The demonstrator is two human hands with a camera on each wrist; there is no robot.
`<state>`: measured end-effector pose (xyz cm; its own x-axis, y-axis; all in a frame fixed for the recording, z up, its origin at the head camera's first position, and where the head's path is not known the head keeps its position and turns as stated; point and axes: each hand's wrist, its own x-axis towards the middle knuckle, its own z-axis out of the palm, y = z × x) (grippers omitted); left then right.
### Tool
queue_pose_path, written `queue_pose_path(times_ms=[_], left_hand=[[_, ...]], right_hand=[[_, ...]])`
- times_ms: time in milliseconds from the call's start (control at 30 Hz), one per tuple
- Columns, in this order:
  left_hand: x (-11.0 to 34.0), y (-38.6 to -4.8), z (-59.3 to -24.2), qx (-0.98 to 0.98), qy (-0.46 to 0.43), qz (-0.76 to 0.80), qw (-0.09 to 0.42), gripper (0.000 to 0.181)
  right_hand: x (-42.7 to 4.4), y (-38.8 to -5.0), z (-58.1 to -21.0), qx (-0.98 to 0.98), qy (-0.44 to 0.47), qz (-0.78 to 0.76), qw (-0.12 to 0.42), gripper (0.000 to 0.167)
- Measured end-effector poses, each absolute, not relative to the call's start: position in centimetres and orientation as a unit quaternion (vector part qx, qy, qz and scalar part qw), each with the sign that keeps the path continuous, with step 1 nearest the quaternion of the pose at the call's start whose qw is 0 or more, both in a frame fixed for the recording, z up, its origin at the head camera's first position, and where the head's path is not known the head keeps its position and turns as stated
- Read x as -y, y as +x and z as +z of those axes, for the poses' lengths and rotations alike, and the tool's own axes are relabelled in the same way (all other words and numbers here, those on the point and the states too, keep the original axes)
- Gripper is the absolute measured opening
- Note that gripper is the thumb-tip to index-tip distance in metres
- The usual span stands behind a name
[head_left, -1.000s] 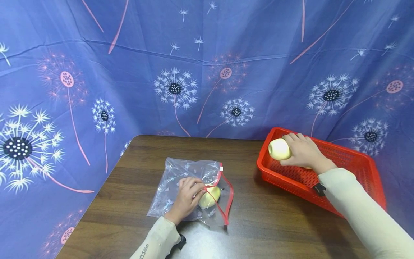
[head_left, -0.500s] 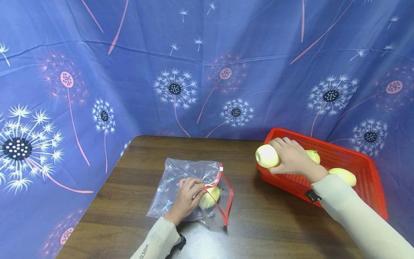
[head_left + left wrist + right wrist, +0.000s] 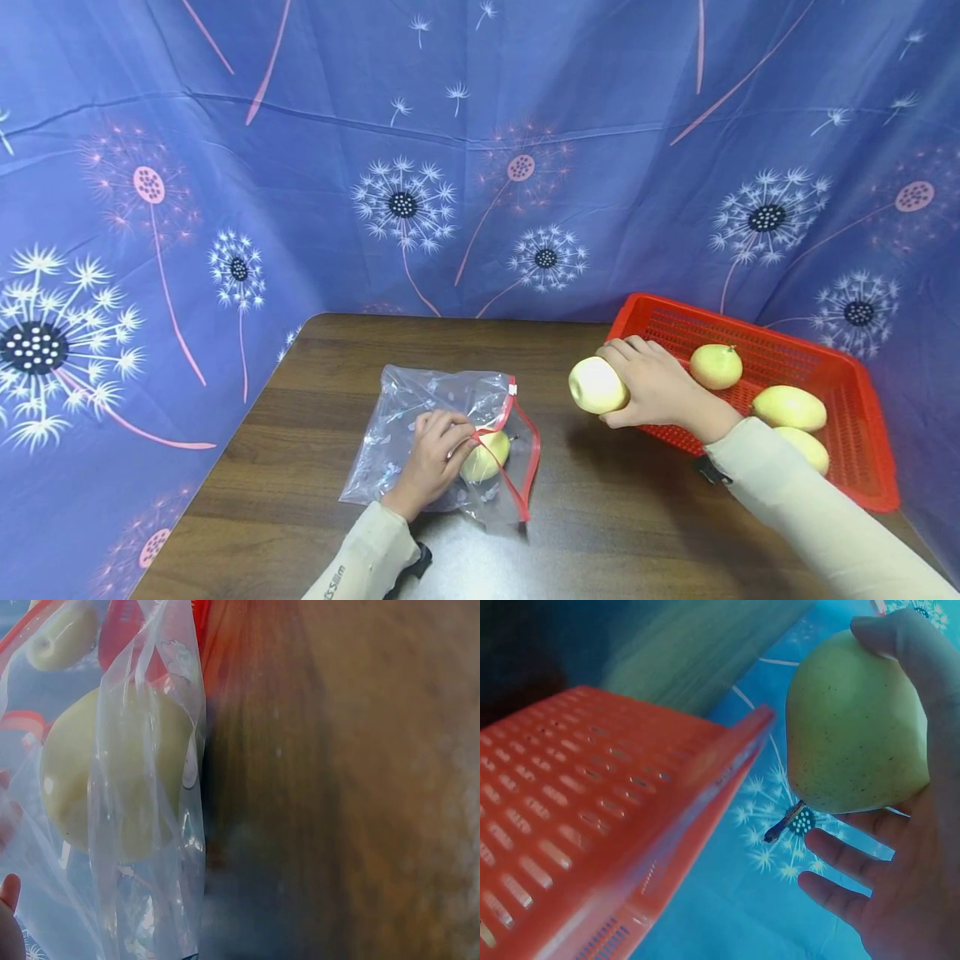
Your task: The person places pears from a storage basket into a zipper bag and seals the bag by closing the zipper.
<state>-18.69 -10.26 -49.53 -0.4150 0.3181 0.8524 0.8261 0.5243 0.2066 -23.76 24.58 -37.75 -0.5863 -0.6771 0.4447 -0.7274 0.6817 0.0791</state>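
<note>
My right hand grips a yellow-green pear in the air by the near left corner of the red basket. The right wrist view shows this pear speckled, with a dark stem, thumb on one side and fingers on the other. On the table lies a clear plastic zipper bag with a red-edged mouth facing right. My left hand pinches the bag's upper layer near that mouth. Inside the bag rests another pear, seen through folded film in the left wrist view.
Several items stand about: the basket holds three visible pears, one at the back and one nearer. A wooden table carries bag and basket. Behind it hangs a blue dandelion-patterned cloth.
The right hand has carried its pear leftward and toward me, out from over the basket, uncovering the pears inside. The left hand and the bag have stayed in place.
</note>
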Motion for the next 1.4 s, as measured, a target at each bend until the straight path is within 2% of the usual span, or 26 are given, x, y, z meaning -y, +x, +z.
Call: queue_pose_path(times_ms=[733,1400], left_hand=[[10.2,-18.7,-49.5,0.775,-0.372,-0.322,0.397,0.032],[10.2,-18.7,-49.4,0.775,-0.372,-0.322,0.396,0.032]], right_hand=[[-22.4,-22.3,-40.4,0.875,0.428,0.073,0.215,0.080],[-19.8,-20.9,-42.2,0.870,0.448,0.081,0.189,0.078]])
